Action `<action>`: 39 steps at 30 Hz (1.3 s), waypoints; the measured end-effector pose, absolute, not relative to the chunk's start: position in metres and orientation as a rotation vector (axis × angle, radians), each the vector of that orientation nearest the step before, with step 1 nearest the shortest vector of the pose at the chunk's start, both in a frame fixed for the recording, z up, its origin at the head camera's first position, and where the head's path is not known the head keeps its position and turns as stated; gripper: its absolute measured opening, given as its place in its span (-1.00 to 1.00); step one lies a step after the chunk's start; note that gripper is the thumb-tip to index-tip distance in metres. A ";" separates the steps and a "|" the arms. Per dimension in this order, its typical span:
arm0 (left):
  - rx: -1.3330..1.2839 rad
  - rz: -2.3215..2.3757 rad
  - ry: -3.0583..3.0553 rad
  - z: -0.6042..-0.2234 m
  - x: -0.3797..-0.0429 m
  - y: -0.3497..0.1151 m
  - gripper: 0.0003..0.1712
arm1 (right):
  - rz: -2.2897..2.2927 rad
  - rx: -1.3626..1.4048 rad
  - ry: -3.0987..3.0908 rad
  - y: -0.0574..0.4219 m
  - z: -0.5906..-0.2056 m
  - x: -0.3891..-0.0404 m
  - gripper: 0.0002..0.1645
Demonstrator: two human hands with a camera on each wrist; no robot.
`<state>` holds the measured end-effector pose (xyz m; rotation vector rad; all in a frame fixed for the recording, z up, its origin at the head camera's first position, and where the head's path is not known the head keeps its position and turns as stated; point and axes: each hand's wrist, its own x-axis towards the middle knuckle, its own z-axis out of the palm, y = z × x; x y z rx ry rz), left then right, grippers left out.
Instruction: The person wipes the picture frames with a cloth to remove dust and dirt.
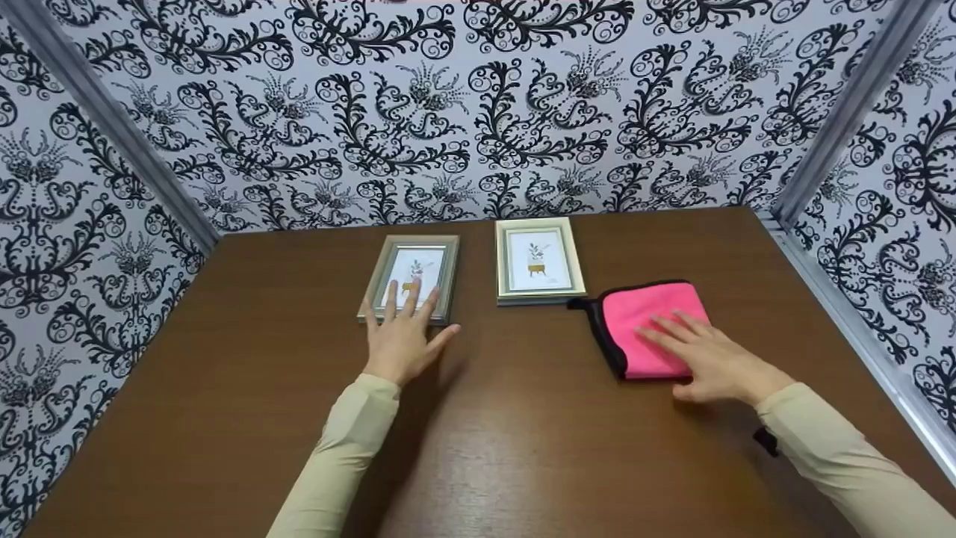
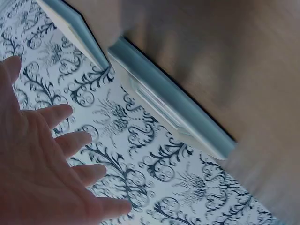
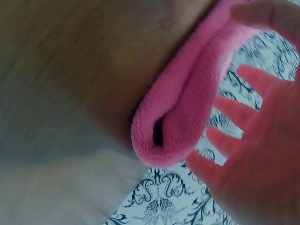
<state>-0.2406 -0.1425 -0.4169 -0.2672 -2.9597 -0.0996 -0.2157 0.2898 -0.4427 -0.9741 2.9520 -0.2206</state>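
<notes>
My left hand (image 1: 399,340) is spread over the lower part of a picture frame (image 1: 448,280) holding a small plant print. In the left wrist view, that hand (image 2: 51,173) hovers apart from the frame (image 2: 173,101), its fingers extended. On the right, my right hand (image 1: 709,362) reaches over a folded pink cloth (image 1: 653,299) with black edging and a black corner loop. The right wrist view shows the hand (image 3: 253,140) with fingers apart, close over the cloth's thick folded edge (image 3: 187,103). Neither hand grips anything.
A second, cream-edged picture frame (image 1: 541,258) with a similar print lies between the hands, toward the back. The brown table (image 1: 478,448) meets black-and-white patterned walls (image 1: 478,112) at the back and sides, with grey metal rails (image 1: 844,127) at the corners.
</notes>
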 end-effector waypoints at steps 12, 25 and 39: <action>-0.419 0.060 -3.074 -0.414 -0.248 -0.098 -0.24 | 0.082 -0.993 2.949 0.273 -0.443 -0.233 0.08; -0.578 0.031 -3.130 -0.407 -0.288 -0.054 -0.41 | 0.045 -1.032 3.058 0.264 -0.443 -0.241 -0.28; -0.584 0.055 -3.121 -0.435 -0.306 -0.029 -0.51 | -0.071 -1.068 3.072 0.268 -0.438 -0.234 -0.41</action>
